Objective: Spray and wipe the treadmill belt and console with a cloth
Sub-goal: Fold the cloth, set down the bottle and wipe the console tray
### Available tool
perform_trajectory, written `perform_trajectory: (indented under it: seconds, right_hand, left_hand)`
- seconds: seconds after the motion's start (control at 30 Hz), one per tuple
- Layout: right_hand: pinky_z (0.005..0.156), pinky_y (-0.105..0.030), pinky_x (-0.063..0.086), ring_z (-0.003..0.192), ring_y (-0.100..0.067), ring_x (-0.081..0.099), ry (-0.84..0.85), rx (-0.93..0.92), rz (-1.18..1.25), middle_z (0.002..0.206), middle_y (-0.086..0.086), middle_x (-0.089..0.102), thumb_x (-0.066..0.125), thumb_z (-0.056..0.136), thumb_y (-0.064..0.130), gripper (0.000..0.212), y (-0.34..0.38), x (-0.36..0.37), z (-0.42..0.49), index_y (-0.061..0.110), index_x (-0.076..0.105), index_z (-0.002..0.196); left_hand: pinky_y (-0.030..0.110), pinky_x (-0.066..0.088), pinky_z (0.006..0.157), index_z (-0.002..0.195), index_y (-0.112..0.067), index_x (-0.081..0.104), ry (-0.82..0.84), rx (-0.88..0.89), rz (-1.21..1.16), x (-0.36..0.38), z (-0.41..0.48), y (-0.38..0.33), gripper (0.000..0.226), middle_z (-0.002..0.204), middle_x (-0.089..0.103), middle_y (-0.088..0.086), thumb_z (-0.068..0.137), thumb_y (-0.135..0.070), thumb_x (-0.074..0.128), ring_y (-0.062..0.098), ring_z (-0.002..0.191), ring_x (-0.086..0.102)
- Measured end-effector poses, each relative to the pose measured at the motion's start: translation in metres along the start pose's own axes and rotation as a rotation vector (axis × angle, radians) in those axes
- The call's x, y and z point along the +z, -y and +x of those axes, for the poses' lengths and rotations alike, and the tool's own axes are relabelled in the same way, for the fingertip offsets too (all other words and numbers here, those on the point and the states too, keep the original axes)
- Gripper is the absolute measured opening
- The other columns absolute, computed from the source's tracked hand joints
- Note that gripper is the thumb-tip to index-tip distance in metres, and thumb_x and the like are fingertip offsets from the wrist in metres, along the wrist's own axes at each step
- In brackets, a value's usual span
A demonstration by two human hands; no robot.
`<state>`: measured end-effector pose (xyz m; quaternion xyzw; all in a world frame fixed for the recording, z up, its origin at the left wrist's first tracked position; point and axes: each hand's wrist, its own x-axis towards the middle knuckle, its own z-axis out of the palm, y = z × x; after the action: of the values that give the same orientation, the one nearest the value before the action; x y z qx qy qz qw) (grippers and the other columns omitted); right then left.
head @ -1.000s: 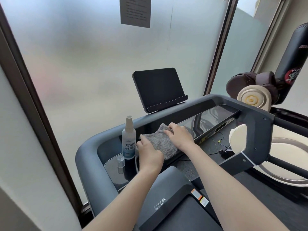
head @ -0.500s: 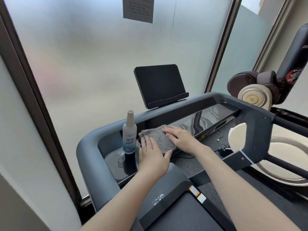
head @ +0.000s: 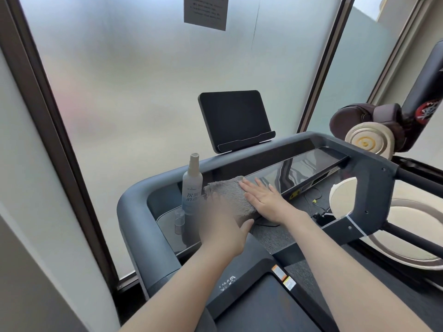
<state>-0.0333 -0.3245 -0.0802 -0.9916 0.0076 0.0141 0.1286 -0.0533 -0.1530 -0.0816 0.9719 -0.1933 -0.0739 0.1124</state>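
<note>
The fluffy grey cloth (head: 227, 196) lies at the left end of the glossy black console panel (head: 302, 167), inside the dark grey treadmill frame (head: 134, 212). The right hand (head: 266, 200) presses flat on the cloth's right edge, fingers straight and spread. The left hand (head: 223, 224), motion-blurred, covers its near corner, fingers seemingly straight, thumb out. A white spray bottle (head: 191, 188) stands upright just left of the cloth, 1 small clear cap (head: 179, 218) beside it. Behind rises a frosted glass wall (head: 143, 92) bearing 1 paper notice (head: 205, 12).
</note>
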Motion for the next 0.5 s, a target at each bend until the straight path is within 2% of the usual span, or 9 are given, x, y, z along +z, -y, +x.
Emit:
perform_trajectory:
  seconds: [0.2, 0.33, 0.43, 0.5]
  right_hand:
    - [0.119, -0.035, 0.004, 0.147, -0.011, 0.002, -0.174, -0.035, 0.198, 0.159, 0.003, 0.015, 0.035, 0.103, 0.035, 0.049, 0.025, -0.015, -0.01, 0.026, 0.025, 0.15]
    - [0.112, -0.025, 0.017, 0.145, -0.013, 0.02, -0.23, -0.017, 0.353, 0.152, -0.001, 0.035, 0.048, 0.099, 0.029, 0.049, 0.041, -0.027, -0.024, 0.02, 0.036, 0.146]
    - [0.107, -0.022, 0.025, 0.137, -0.015, 0.037, -0.224, -0.026, 0.36, 0.146, -0.001, 0.045, 0.05, 0.098, 0.029, 0.046, 0.049, -0.033, -0.032, 0.018, 0.042, 0.142]
    - [0.103, -0.02, 0.028, 0.133, -0.015, 0.042, -0.221, -0.031, 0.364, 0.141, -0.001, 0.05, 0.053, 0.097, 0.028, 0.045, 0.056, -0.034, -0.037, 0.018, 0.045, 0.14]
  left_hand:
    - [0.04, -0.004, 0.118, 0.152, -0.006, -0.008, -0.037, 0.068, -0.13, -0.011, -0.005, 0.001, 0.082, 0.16, -0.01, 0.013, 0.097, -0.057, 0.025, 0.026, 0.147, -0.012]
    - [0.039, 0.001, 0.119, 0.153, -0.01, -0.003, -0.02, 0.134, -0.238, -0.022, -0.021, 0.006, 0.078, 0.161, -0.001, 0.009, 0.098, -0.052, 0.033, 0.026, 0.148, -0.006]
    - [0.034, 0.011, 0.118, 0.153, -0.014, 0.011, -0.071, 0.195, -0.352, -0.032, -0.042, 0.02, 0.072, 0.16, 0.016, 0.003, 0.097, -0.048, 0.04, 0.021, 0.147, 0.01]
    - [0.029, 0.023, 0.113, 0.149, -0.018, 0.03, -0.136, 0.216, -0.452, -0.041, -0.059, 0.035, 0.063, 0.152, 0.035, -0.001, 0.095, -0.047, 0.047, 0.015, 0.14, 0.029]
